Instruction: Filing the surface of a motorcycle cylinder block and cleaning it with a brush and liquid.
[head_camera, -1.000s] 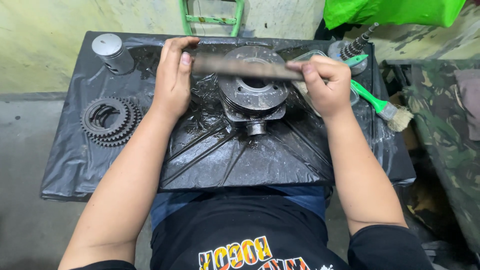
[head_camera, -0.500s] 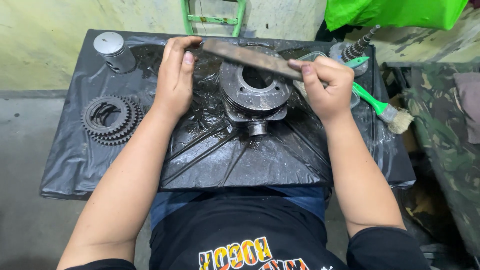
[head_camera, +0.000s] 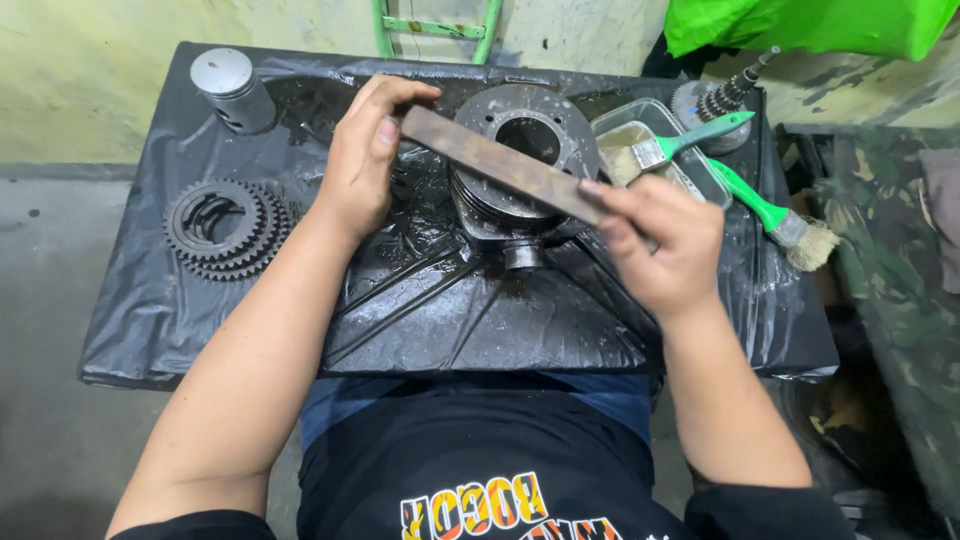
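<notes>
A dark metal engine cylinder (head_camera: 520, 135) with a round bore stands upright on a table covered in black plastic sheet (head_camera: 480, 320). Across its top face lies a long flat rusty file (head_camera: 500, 163), slanting from upper left to lower right. My left hand (head_camera: 365, 160) pinches the file's far left end. My right hand (head_camera: 660, 240) grips its near right end, just off the cylinder's right side.
A grey piston (head_camera: 232, 88) stands at the back left. Stacked gear sprockets (head_camera: 225, 228) lie at the left. A clear tray (head_camera: 660, 150) holds a green-handled brush (head_camera: 680, 145); a second brush (head_camera: 780, 225) and a geared shaft (head_camera: 725, 100) lie at the right.
The file has turned from nearly level across the cylinder to a steep slant. My right hand has drawn down and toward me; my left hand stayed at the far end.
</notes>
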